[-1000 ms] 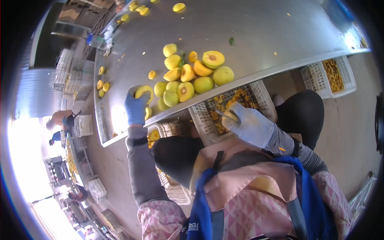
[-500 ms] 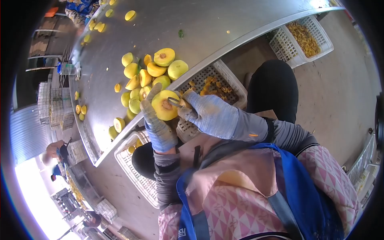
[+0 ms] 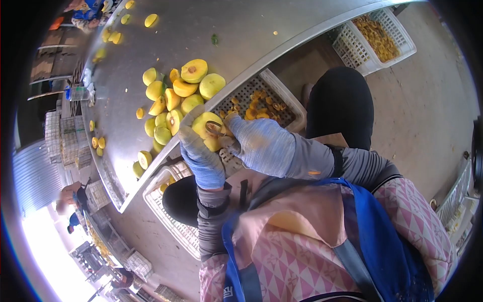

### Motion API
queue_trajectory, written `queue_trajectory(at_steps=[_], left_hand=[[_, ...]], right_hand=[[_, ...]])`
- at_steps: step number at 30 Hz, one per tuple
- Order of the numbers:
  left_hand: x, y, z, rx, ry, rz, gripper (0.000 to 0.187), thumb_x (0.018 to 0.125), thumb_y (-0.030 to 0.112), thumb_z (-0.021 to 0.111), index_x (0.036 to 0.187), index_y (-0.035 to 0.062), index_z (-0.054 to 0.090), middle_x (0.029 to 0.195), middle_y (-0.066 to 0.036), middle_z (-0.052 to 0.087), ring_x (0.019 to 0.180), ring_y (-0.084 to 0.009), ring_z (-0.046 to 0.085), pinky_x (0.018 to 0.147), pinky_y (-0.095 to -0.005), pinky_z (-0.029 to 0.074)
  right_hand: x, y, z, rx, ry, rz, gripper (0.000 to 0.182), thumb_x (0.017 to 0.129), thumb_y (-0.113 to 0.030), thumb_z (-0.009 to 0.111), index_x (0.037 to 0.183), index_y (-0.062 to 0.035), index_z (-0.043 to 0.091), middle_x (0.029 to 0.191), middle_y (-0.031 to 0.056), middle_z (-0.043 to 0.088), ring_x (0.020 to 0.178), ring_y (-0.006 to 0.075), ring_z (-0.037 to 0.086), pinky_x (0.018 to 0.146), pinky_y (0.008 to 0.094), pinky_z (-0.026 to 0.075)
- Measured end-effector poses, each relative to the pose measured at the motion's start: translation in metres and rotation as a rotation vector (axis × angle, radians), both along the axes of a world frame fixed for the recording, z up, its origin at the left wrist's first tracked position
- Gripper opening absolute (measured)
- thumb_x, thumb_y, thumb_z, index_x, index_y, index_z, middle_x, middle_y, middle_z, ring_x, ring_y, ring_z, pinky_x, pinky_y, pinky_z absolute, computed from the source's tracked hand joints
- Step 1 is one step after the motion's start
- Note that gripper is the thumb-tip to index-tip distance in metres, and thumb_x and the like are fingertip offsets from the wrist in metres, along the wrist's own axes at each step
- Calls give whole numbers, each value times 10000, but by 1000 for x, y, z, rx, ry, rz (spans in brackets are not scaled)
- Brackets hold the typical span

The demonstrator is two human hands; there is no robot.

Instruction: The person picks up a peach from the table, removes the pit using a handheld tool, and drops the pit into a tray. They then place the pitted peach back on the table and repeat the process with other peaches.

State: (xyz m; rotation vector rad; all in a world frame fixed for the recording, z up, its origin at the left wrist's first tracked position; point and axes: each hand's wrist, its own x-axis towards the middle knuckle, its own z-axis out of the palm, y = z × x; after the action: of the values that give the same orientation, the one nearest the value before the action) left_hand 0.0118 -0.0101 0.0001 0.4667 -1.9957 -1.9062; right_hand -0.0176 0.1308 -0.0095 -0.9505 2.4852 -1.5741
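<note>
My left hand point(image 3: 201, 158), in a blue-grey glove, holds a halved yellow fruit point(image 3: 205, 126) with its cut face up, beside the metal table's edge. My right hand point(image 3: 259, 143), gloved as well, is closed around a small tool whose curved metal loop point(image 3: 215, 128) lies against the middle of the cut face. The tool's handle is mostly hidden by my fingers. Just beyond my left hand, a pile of halved fruits point(image 3: 185, 89) rests on the metal table point(image 3: 241, 38). Below the hands sits a crate point(image 3: 289, 93) holding orange-brown scraps.
Another white crate of scraps point(image 3: 407, 48) stands at the upper right. A white crate point(image 3: 168, 221) is beside my left knee. More fruit halves point(image 3: 151, 20) lie farther up the table. A person point(image 3: 75, 196) is in the left background, and another person's sleeve point(image 3: 83, 22) shows at the top left.
The loop has moved from the near side of the cut face onto its middle. The table and fruit pile have shifted slightly left and up in view.
</note>
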Motion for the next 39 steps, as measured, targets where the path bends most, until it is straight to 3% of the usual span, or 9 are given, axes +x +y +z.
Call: queue_trajectory(at_steps=[7,10,13,22,24,27,31,33,39], left_hand=[[-1,-1,0,45,7,-8,650,1013,527,289,1228,-34,535,1112,-126,593,1011,-192,573,916,-319,470],[-3,2,-5,-147,46,81,652,1013,526,293,1225,-40,537,1115,-127,592,1009,-189,573,924,-321,465],[-1,3,-9,168,54,89,632,1019,507,298,1221,-41,538,1110,-124,596,1007,-188,575,933,-323,459],[-1,0,1,-336,35,-11,654,1006,538,317,1137,-47,579,1044,-114,620,928,-180,595,845,-299,491],[0,-5,11,135,-151,-83,674,994,563,327,1083,-49,596,1002,-120,628,872,-178,601,786,-284,509],[-3,-21,13,210,-335,-300,704,976,598,338,1058,-48,604,984,-127,628,843,-181,609,754,-281,522],[-14,-13,8,290,-336,-246,717,960,625,347,1078,-39,593,955,-126,633,833,-183,615,738,-285,532],[-12,8,15,414,-101,-97,715,953,635,352,1107,-25,579,909,-116,637,810,-182,615,721,-284,532],[-6,10,-4,168,-79,46,457,982,398,452,1062,-19,620,879,-102,663,764,-149,598,648,-238,505]], right_hand=[[1,0,4,37,-59,14,343,926,-315,578,1018,9,516,631,171,605,569,352,628,508,431,499],[2,-4,-3,7,-46,-15,343,940,-322,563,1015,10,518,629,169,604,562,344,626,499,425,496],[3,-1,-3,-3,-3,-20,345,941,-325,563,1011,10,519,626,168,602,557,338,625,491,423,493],[2,8,1,82,0,76,325,906,-294,598,1020,1,523,620,167,601,558,343,631,490,423,498],[3,9,-2,61,21,84,318,906,-293,596,1014,-2,527,620,166,603,561,343,633,491,423,499],[5,9,-5,34,153,68,286,910,-291,601,974,-21,534,550,138,546,494,329,594,435,418,466],[8,3,-12,81,5,24,288,911,-295,599,971,-20,537,562,155,557,501,339,594,444,427,467],[6,1,-15,61,-8,-45,294,910,-299,599,974,-18,536,566,163,560,504,342,594,451,432,469],[1,9,2,153,-176,98,328,932,-317,563,955,9,539,632,193,608,598,383,629,539,459,499]])
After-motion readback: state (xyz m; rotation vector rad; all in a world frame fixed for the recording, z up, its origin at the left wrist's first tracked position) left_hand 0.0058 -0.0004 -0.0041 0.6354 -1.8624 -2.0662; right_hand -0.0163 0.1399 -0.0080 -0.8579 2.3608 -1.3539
